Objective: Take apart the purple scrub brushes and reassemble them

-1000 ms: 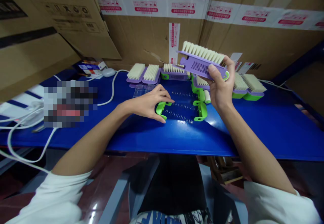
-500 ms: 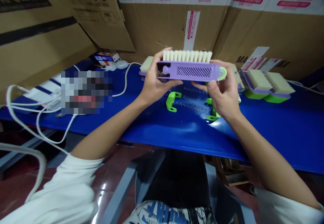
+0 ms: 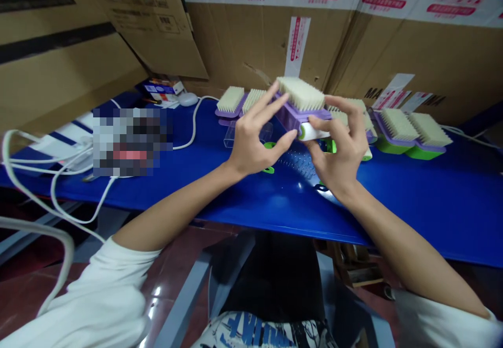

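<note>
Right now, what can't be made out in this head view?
Head view:
- Brush: near end partly covered by the left hand and right hand.
- Green clip: mostly behind the left hand.
- Blurred patch: contents pixelated.
- White cable: cut off by the left edge.

The blue worktop carries purple-based brushes at the rear, green-based brushes at the right, loose springs and a green clip at the centre, and a white cable at the left.
</note>
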{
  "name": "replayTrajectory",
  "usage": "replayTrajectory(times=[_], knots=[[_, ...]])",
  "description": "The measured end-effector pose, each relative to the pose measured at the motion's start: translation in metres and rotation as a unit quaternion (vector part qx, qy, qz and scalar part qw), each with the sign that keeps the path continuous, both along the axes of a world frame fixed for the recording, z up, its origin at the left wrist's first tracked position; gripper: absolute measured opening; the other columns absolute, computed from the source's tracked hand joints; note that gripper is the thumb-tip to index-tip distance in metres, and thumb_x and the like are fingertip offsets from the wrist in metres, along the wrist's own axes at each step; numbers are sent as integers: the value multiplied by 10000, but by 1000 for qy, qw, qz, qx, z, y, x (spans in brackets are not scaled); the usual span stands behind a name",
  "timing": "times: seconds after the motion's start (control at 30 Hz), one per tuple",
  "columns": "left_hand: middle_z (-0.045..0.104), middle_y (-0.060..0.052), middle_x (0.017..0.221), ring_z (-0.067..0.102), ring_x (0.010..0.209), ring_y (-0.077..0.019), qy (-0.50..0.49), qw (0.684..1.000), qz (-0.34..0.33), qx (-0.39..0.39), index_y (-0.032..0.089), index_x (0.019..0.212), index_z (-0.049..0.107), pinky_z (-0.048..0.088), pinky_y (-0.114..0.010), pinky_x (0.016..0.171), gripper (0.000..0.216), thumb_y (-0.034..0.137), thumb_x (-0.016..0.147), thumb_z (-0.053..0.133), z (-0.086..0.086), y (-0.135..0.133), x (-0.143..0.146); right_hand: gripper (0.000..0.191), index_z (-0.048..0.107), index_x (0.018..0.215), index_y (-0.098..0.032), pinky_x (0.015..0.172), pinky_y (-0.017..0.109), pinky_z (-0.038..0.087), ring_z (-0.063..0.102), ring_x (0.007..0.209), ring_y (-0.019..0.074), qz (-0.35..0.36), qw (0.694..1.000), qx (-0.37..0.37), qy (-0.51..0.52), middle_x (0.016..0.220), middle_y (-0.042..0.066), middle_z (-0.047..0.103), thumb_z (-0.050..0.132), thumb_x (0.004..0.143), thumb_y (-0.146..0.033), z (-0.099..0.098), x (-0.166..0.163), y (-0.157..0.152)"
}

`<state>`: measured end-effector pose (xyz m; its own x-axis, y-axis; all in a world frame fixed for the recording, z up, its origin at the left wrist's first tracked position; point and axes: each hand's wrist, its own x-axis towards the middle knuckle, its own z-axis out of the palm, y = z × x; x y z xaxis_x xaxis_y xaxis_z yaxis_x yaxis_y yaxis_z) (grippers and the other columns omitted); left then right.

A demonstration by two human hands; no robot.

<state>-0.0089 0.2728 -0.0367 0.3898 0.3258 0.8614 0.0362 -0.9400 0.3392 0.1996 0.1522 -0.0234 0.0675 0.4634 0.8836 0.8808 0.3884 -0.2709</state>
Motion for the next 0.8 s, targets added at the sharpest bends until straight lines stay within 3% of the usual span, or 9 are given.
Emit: replayTrajectory(times=[0.17,0.4,0.5,0.63,0.8], knots=[[728,-74,1711,619,1687,-397,15,1000,-20,-6,312,1635,732,479,-670,1458,570,521,1104,740,2,-9,0,249,789,1221,-297,866,456,735,859,1123,302,-53,995,-86,-22,1625,128,688,591,1179,-443,-2,-12,-7],[744,-45,1679,672,1637,-368,13,1000,-13,5,289,1593,777,550,-628,1423,560,346,1035,784,10,-19,-2,275,820,1273,-305,846,418,708,871,1121,303,-94,989,-108,-46,1623,146,690,589,1191,-431,4,-19,-14],[787,-32,1615,757,1542,-351,-6,1000,1,-11,280,1525,833,669,-559,1321,538,254,988,801,10,-27,1,276,839,1221,-283,805,403,692,873,1003,257,-83,992,-78,-60,1576,154,741,588,1198,-395,3,-20,-14],[835,-38,1531,860,1372,-348,-19,996,15,-91,264,1444,885,816,-452,1049,571,143,889,823,6,-33,7,244,846,1227,-282,798,381,682,871,1029,249,-81,989,-97,-81,1581,140,761,613,1189,-345,-1,-21,-13],[889,-63,1402,884,1311,-355,-7,986,53,-158,222,1306,938,823,-430,1009,500,79,840,827,3,-36,15,143,817,1200,-261,776,386,652,847,1017,264,-73,978,-167,-104,1618,136,724,718,1096,-251,-1,-18,-9]])
